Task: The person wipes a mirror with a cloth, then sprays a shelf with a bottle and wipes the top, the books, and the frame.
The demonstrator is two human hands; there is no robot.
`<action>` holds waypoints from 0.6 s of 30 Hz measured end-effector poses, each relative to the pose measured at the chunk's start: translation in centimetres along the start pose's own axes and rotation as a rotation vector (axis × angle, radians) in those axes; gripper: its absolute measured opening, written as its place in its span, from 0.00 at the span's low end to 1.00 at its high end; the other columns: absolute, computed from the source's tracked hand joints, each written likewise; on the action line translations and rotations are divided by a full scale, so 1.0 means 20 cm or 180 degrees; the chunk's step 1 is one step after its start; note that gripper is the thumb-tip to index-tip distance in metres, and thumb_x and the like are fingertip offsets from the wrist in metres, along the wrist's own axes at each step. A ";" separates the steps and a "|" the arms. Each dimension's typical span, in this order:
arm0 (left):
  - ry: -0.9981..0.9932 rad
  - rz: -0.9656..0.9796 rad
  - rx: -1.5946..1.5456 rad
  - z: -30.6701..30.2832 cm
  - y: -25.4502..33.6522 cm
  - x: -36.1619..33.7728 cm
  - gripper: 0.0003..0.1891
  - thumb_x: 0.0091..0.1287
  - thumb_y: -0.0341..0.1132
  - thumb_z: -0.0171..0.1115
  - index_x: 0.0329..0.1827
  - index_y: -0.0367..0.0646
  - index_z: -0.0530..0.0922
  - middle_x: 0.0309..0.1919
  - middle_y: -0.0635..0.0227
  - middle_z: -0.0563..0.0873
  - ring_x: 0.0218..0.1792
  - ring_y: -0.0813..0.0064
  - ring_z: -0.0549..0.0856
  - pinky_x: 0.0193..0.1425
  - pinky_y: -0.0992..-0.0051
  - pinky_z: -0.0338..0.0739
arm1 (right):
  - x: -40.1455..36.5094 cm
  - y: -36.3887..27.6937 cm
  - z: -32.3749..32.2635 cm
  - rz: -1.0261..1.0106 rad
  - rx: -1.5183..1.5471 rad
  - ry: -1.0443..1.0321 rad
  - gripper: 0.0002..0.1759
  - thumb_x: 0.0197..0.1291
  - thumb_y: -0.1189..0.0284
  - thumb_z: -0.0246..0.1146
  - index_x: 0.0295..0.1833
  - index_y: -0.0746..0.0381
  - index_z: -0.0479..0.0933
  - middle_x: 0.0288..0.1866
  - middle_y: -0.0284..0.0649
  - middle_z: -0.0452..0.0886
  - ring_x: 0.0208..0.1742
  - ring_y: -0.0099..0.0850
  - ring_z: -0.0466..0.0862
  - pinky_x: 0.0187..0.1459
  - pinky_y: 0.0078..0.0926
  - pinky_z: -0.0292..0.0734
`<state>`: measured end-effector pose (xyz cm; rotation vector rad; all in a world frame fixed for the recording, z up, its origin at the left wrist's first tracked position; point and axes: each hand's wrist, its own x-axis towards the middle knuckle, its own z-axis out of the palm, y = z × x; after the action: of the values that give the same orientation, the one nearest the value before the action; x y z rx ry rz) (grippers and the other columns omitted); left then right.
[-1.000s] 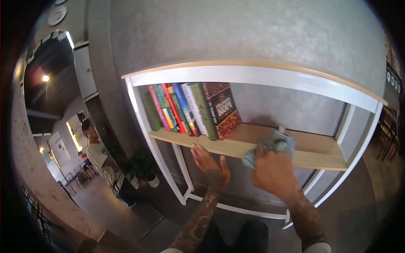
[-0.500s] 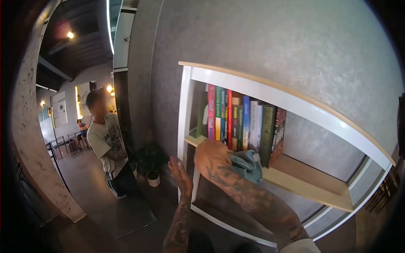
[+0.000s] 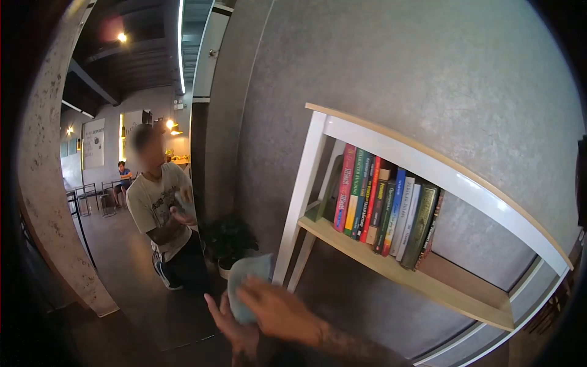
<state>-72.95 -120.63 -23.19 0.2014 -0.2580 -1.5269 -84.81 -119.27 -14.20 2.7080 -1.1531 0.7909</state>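
A light blue-grey cloth (image 3: 247, 284) is between my two hands, low and left of the shelf. My right hand (image 3: 278, 309) has its bent fingers on the cloth and is closed on it, slightly smeared by motion. Under and behind the cloth is my left hand (image 3: 235, 330), palm toward it, with fingers stretched out and partly hidden. Several upright books (image 3: 391, 211) stand in a row on the wooden shelf board (image 3: 367, 260), to the right of both hands.
The white shelf frame (image 3: 422, 150) has a wooden top and stands by a grey wall (image 3: 428, 61). To the left, a tall mirror (image 3: 153, 318) reflects a kneeling person (image 3: 162, 202) and someone seated farther back. A potted plant (image 3: 229, 241) is beside the frame.
My right hand has moved left and down from the shelf board with the cloth, meeting my left hand. The view has shifted, so the shelf sits farther right, its books uncovered.
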 end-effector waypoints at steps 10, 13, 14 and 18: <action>-0.0967 0.0667 0.0428 0.41 -0.05 0.09 0.34 0.78 0.40 0.49 0.84 0.37 0.54 0.75 0.58 0.70 0.70 0.62 0.76 0.75 0.63 0.69 | -0.26 -0.24 -0.54 0.0220 -0.0402 0.0620 0.26 0.63 0.71 0.68 0.66 0.67 0.76 0.60 0.58 0.82 0.56 0.47 0.85 0.52 0.46 0.82; -0.1292 0.2372 0.1220 0.88 -0.13 0.43 0.32 0.81 0.41 0.38 0.85 0.37 0.52 0.84 0.56 0.54 0.81 0.60 0.58 0.84 0.60 0.50 | -0.47 -0.30 -0.90 0.0824 -0.1160 0.0902 0.33 0.66 0.53 0.66 0.67 0.67 0.76 0.71 0.60 0.76 0.74 0.53 0.75 0.73 0.50 0.67; -0.1498 0.3164 0.1619 1.05 -0.17 0.56 0.29 0.83 0.40 0.35 0.83 0.36 0.56 0.84 0.52 0.49 0.83 0.56 0.52 0.85 0.58 0.45 | -0.56 -0.32 -0.98 0.0941 -0.1141 0.1558 0.35 0.68 0.47 0.61 0.64 0.68 0.78 0.73 0.62 0.74 0.67 0.54 0.80 0.69 0.50 0.71; -0.1036 0.4223 0.3564 1.45 -0.38 0.86 0.28 0.83 0.43 0.41 0.82 0.39 0.60 0.78 0.41 0.61 0.80 0.48 0.61 0.81 0.46 0.51 | -0.62 -0.38 -1.53 0.1231 -0.3057 0.2290 0.36 0.79 0.45 0.40 0.69 0.63 0.76 0.76 0.58 0.71 0.77 0.51 0.70 0.70 0.51 0.70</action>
<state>-88.14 -137.24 3.01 0.5169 -1.2162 0.0421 -99.74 -97.18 6.87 1.2973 -1.3599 0.8325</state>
